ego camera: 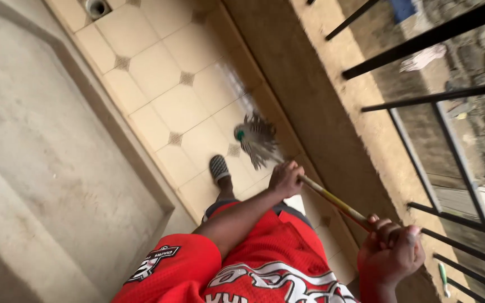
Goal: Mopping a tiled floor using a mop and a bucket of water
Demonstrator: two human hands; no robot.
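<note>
Both my left hand (285, 178) and right hand (389, 251) are clamped on the mop (256, 141) handle, its stringy head on the tiled floor (164, 84); it looks light, stiff-shafted, floppy-ended.

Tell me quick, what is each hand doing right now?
Left hand: closed around the mop handle, lower down near the mop head.
Right hand: closed around the handle's upper end.

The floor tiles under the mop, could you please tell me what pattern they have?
Cream square floor tiles with small brown diamonds at the corners, best seen in the head view.
</note>
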